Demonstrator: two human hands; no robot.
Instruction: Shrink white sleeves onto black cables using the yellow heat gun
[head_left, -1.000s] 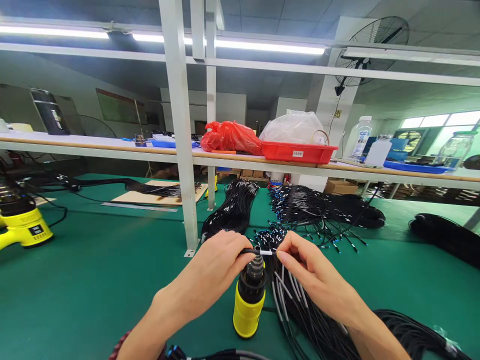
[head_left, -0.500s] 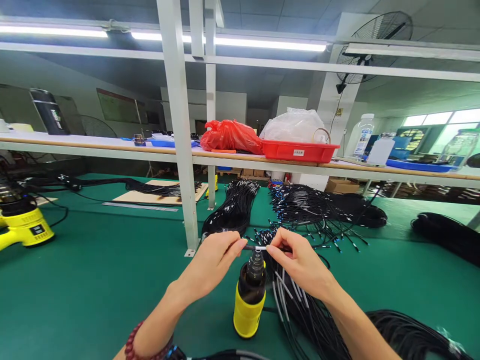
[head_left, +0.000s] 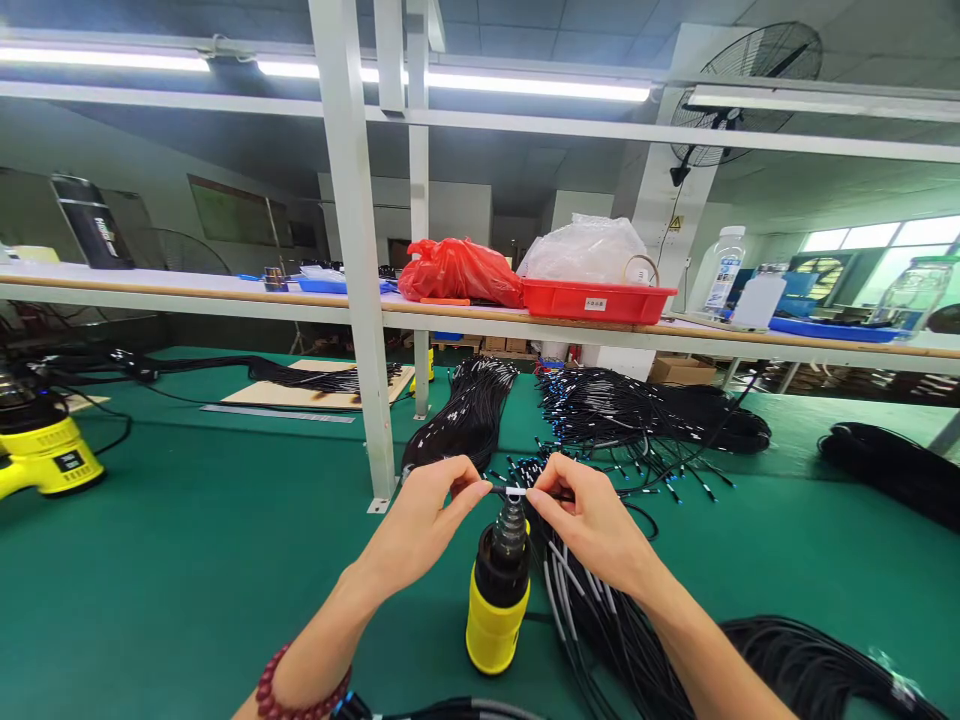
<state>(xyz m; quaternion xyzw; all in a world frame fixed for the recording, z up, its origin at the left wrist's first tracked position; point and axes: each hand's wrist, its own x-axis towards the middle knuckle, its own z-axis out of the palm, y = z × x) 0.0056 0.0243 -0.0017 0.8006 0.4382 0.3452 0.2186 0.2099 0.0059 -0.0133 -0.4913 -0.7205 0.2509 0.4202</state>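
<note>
My left hand (head_left: 439, 515) pinches the left part of a thin black cable, and my right hand (head_left: 589, 515) pinches it on the other side. Between my fingertips a short white sleeve (head_left: 515, 491) shows on the cable. It lies level, right at the coiled metal nozzle of a yellow and black heat gun (head_left: 497, 615), which stands upright on the table with its nozzle up. Whether the sleeve touches the nozzle, I cannot tell. Beneath my right forearm lies a bundle of black cables with grey sleeves (head_left: 570, 590).
More black cable bundles (head_left: 472, 410) lie at the back, one with blue-tipped ends (head_left: 600, 410). Another heat gun (head_left: 52, 450) sits at the left. A white post (head_left: 360, 300) rises beside my left hand, carrying a shelf with a red tray (head_left: 596, 300). The table (head_left: 187, 560) is green.
Both hands keep their pinch on the cable and have shifted very slightly left and up. The white sleeve stays over the nozzle. The view has moved a little.
</note>
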